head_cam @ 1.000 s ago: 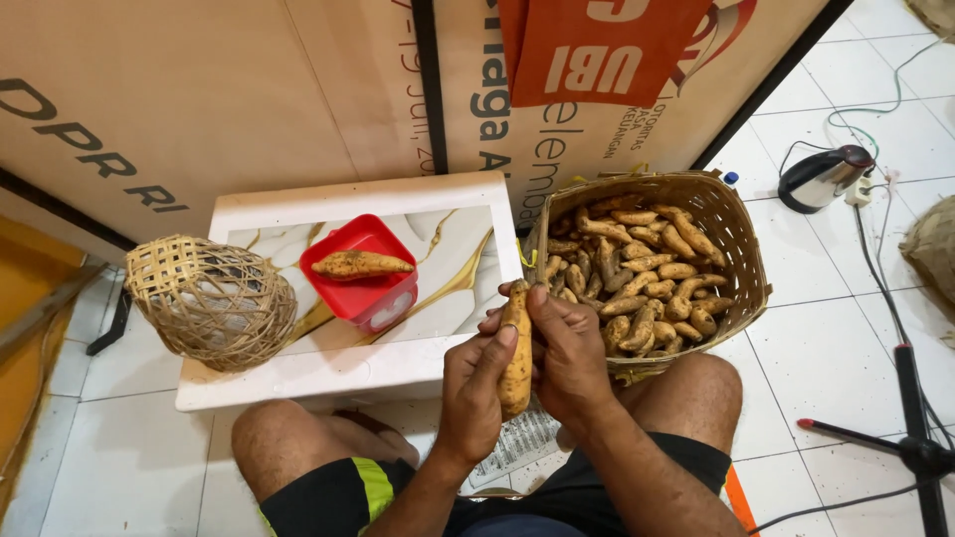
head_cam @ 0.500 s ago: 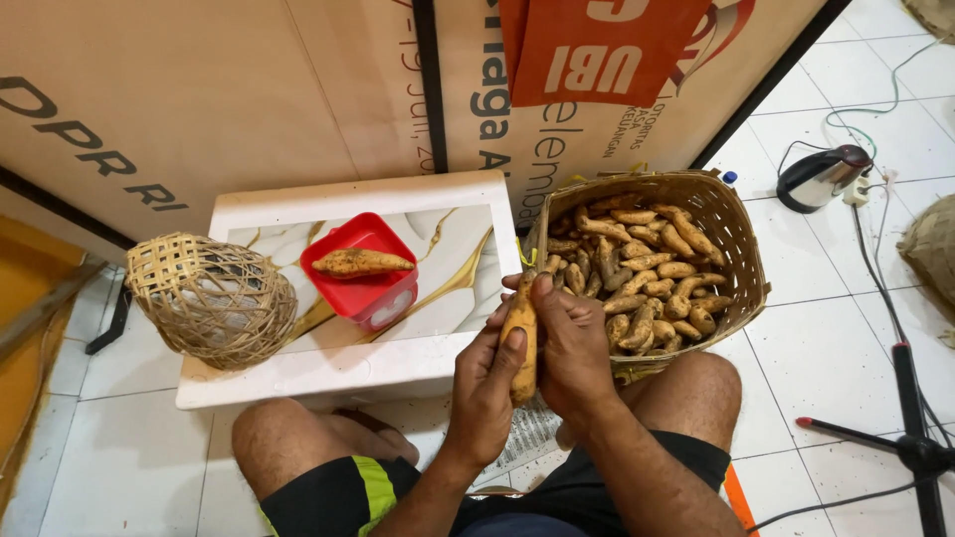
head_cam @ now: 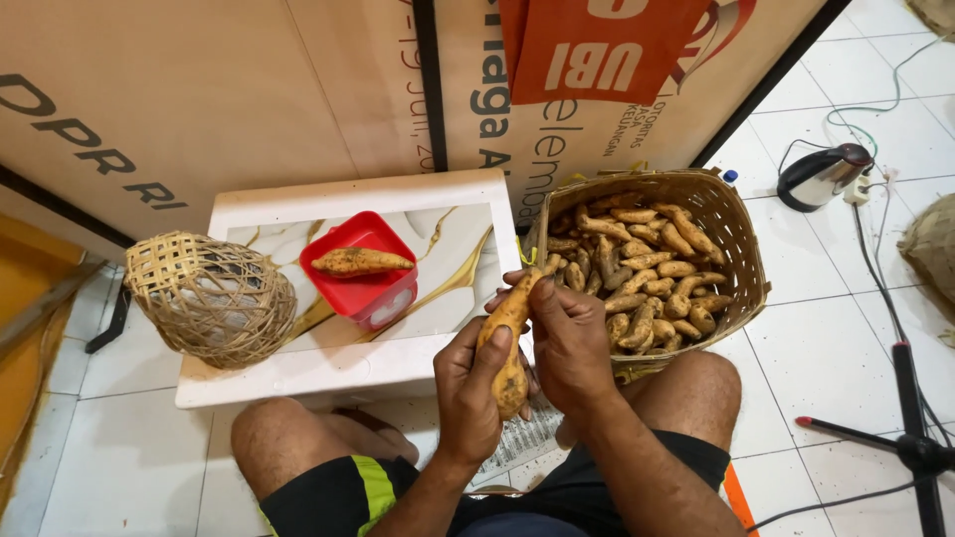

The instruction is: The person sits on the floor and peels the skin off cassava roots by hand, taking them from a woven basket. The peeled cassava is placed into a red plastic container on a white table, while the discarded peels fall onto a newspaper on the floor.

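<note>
Head view: sweet potato [head_cam: 511, 343] unchanged, both hands still gripping.

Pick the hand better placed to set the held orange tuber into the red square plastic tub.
Probably left. The left hand grips the orange tuber low, nearer the red square plastic tub; the right hand is on the woven basket side.

The middle of the sweet potato [head_cam: 509, 343] is covered by the left hand [head_cam: 470, 393] and the right hand [head_cam: 569, 343], so the grip between palm and tuber cannot be made out. The lower layers in the woven basket [head_cam: 741, 249] are buried under the top roots. The interior of the small wicker basket [head_cam: 211, 298] is screened by its weave. The red container [head_cam: 343, 288] is partly hidden by the root lying across it. The tripod [head_cam: 910, 447] is cut off by the right edge.
</note>
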